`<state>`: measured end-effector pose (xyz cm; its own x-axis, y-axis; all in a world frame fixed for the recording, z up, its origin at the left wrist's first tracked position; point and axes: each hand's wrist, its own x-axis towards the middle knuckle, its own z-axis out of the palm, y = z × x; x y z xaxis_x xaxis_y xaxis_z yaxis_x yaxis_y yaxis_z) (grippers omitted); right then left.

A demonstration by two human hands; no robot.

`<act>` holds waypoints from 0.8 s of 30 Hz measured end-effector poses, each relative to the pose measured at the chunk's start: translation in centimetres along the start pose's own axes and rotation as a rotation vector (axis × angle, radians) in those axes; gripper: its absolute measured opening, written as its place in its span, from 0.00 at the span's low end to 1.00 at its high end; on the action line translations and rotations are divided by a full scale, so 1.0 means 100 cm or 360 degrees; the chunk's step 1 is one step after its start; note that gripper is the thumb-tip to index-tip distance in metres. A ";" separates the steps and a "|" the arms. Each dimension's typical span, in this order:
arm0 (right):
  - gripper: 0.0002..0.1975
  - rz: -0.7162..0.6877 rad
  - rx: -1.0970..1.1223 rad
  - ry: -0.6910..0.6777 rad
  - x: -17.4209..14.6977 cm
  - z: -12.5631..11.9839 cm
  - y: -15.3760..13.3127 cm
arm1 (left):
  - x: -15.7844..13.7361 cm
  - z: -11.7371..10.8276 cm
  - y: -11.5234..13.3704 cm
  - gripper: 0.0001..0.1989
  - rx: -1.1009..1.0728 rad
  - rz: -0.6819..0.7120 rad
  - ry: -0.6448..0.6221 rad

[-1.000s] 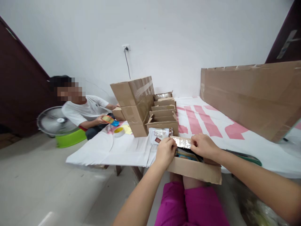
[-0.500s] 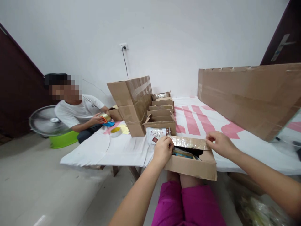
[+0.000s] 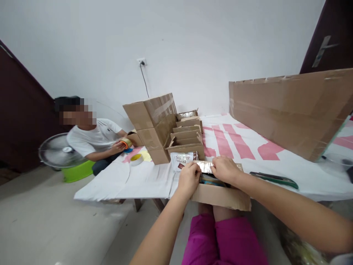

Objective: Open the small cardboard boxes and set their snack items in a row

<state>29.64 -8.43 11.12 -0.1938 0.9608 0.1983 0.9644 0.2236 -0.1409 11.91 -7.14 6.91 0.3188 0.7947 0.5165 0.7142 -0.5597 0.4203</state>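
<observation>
An open cardboard box (image 3: 220, 197) rests at the table's front edge, above my knees, with dark and blue packets (image 3: 211, 180) partly visible inside. My left hand (image 3: 190, 178) is closed on the left end of its far flap (image 3: 205, 166), which has shiny tape along it. My right hand (image 3: 225, 169) is closed farther along the same flap, fingers curled over it. Just behind my left hand stands a white pouch (image 3: 180, 161) printed "Meal". A green utility knife (image 3: 275, 179) lies on the cloth to the right of the box.
Open cardboard boxes (image 3: 186, 141) stand in a row beyond the pouch, beside stacked closed boxes (image 3: 150, 129). A tape roll (image 3: 136, 159) lies on the left. A large cardboard panel (image 3: 286, 114) stands at right. A co-worker (image 3: 93, 136) crouches at left, holding tape, near a fan (image 3: 66, 149).
My right hand has moved left along the flap, from the box's right corner towards my left hand. The utility knife, hidden before, now shows. My left hand keeps its place.
</observation>
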 end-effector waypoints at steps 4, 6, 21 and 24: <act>0.10 0.0017 -0.0052 -0.0011 -0.006 0.001 0.010 | -0.001 0.002 0.003 0.10 -0.0004 0.0008 -0.0006; 0.10 0.0026 -0.0073 -0.0001 -0.009 0.001 0.015 | -0.002 0.003 0.004 0.09 -0.0010 0.0013 -0.0014; 0.09 0.0318 -0.0077 0.0177 -0.049 -0.007 0.089 | -0.002 0.004 0.001 0.10 -0.0048 0.0005 -0.0021; 0.11 0.0482 0.0013 0.0240 -0.072 -0.004 0.131 | -0.001 0.004 0.000 0.10 -0.0053 0.0008 -0.0020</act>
<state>43.78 -12.49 8.19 0.1309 0.9488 0.2876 0.9725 -0.0664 -0.2233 12.13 -7.16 6.58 0.3305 0.7947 0.5091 0.6917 -0.5710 0.4423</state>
